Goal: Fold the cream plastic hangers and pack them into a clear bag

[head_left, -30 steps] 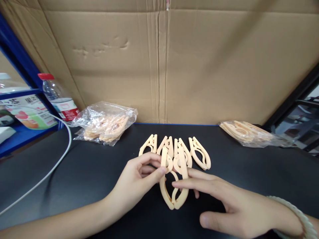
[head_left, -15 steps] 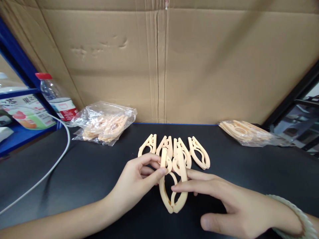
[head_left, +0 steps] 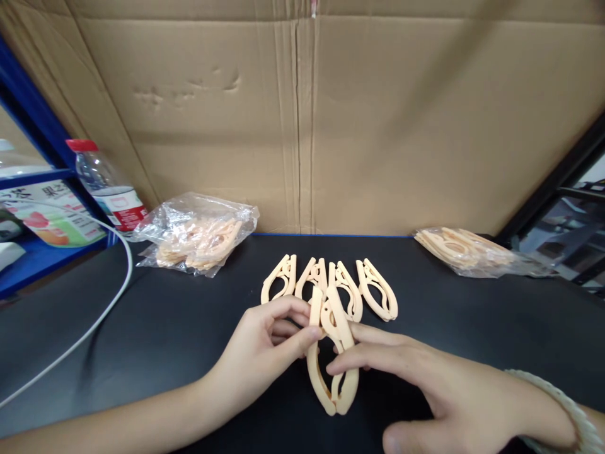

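A folded cream plastic hanger [head_left: 348, 384] is between my hands, its two arms nearly together at the top. My left hand [head_left: 271, 337] pinches its left arm between thumb and fingers. Two fingers of my right hand [head_left: 420, 378] hold the right arm, one in front and one behind, while the thumb is spread away. Behind it several similar folded hangers lie in a row on the black table [head_left: 198, 334]: one at the left [head_left: 292, 271], one at the right [head_left: 388, 299], and others partly hidden between them.
Clear bags of hangers lie at the back left [head_left: 208, 243] and back right [head_left: 463, 249]. A bottle with a red cap [head_left: 111, 189] stands by a blue shelf [head_left: 42, 261]. A white cable [head_left: 97, 325] crosses the left side. Cardboard [head_left: 401, 113] stands behind.
The hanger's two arms have come closer together at the top, and the hanger has shifted slightly right and nearer to me. Both hands have moved slightly with it.
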### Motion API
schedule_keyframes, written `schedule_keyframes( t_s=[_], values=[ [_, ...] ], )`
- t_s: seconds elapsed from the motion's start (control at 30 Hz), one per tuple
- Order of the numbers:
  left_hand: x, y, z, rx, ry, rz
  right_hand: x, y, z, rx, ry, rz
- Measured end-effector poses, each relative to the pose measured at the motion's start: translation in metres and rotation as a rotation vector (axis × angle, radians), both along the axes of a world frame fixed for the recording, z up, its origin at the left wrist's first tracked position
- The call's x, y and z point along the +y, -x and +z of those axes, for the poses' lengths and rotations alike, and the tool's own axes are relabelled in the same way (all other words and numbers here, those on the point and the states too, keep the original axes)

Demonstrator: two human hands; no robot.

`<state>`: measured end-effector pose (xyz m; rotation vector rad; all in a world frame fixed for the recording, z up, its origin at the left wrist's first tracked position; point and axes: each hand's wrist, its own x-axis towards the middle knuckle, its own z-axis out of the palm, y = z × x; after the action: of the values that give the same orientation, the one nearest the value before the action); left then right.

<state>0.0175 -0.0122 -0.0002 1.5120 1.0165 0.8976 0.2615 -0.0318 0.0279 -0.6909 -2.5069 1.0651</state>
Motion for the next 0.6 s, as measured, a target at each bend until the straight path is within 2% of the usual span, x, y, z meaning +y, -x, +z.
schedule_keyframes(
  t_s=[0.2, 0.37, 0.47, 0.6],
  values=[
    [-0.002, 0.000, -0.001, -0.032, -0.026, -0.041, 0.003, -0.001, -0.003, 0.003, 0.008, -0.007],
    [-0.001, 0.002, -0.003, -0.051, -0.117, -0.072, 0.005, -0.006, -0.006, 0.022, 0.019, -0.090],
    [0.000, 0.004, -0.004, 0.009, -0.208, -0.057, 0.011, -0.013, -0.004, 0.046, 0.039, -0.199],
    [0.003, 0.008, -0.006, 0.128, -0.368, -0.031, 0.035, -0.035, 0.002, 0.112, 0.117, -0.430]
  ],
)
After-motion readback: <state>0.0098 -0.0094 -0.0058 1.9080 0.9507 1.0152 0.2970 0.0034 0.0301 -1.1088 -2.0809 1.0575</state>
